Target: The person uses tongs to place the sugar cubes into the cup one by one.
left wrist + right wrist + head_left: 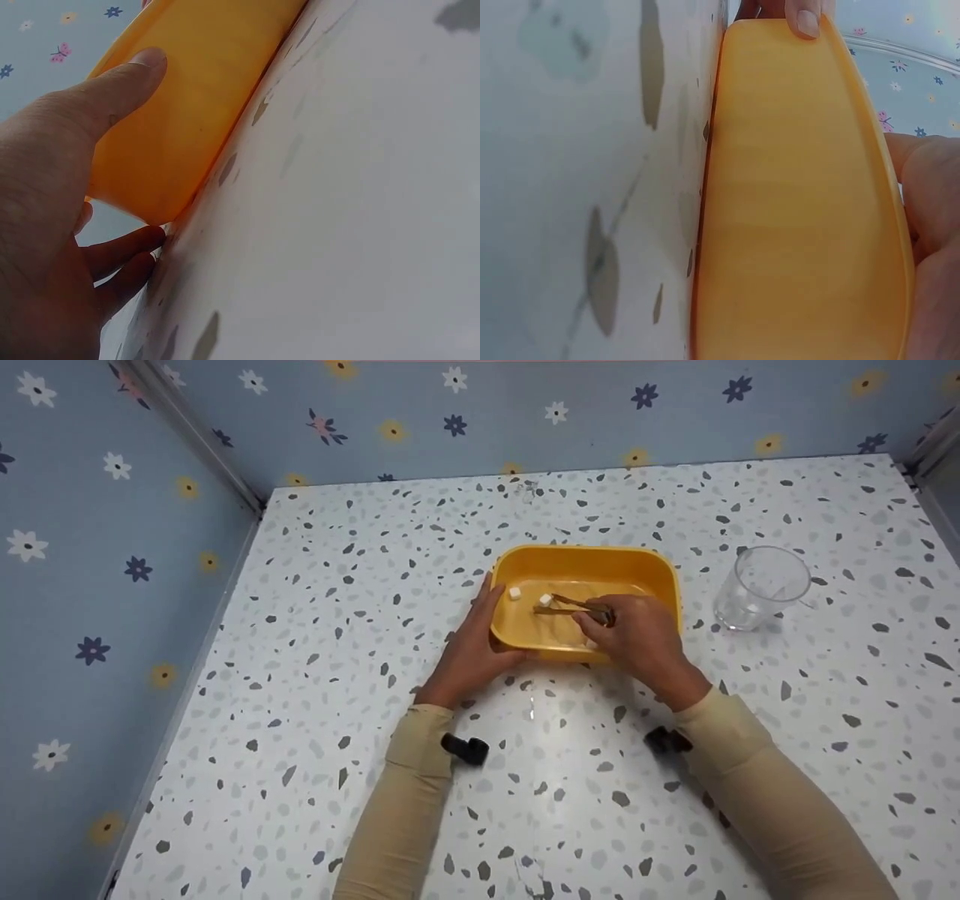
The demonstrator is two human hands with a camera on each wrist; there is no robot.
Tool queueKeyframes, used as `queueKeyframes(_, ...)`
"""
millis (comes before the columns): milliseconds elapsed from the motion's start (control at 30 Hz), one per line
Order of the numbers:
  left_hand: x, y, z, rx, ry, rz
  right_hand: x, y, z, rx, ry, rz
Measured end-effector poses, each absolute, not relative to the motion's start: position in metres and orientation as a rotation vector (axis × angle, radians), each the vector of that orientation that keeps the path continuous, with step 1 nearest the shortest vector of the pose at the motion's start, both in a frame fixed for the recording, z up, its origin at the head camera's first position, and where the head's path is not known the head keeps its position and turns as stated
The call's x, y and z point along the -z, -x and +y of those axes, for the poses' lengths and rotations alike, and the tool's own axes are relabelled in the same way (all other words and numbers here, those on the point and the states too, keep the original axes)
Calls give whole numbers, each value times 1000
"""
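Note:
A yellow rectangular tub (pixel 585 561) stands on the table, with one white cube (pixel 514 593) near its left end. My left hand (pixel 474 649) holds the tub's front left corner; its thumb (pixel 124 86) presses the front wall and the fingers lie along the left end. My right hand (pixel 641 637) reaches over the right part of the tub and grips small brown metal tongs (pixel 574 611). Their spread tips are at a second white cube (pixel 545 600); whether they touch it I cannot tell. In the right wrist view the tub's wall hides tongs and cubes.
An upright clear glass (pixel 761 589) stands a little to the right of the tub. The speckled white table (pixel 360 660) meets flowered blue panels (pixel 420 420) at the back and left. Black wrist straps show on both sleeves.

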State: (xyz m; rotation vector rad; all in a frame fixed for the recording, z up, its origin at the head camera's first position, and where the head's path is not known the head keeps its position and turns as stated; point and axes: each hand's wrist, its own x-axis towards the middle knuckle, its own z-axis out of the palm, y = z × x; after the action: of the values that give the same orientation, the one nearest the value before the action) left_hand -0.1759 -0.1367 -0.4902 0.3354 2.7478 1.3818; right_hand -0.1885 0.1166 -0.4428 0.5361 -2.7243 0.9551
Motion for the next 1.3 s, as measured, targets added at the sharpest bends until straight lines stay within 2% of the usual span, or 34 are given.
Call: queueKeyframes(1300, 489, 176, -135, -1375, -322, 2741, 444, 187, 118, -907, -524, -2703)
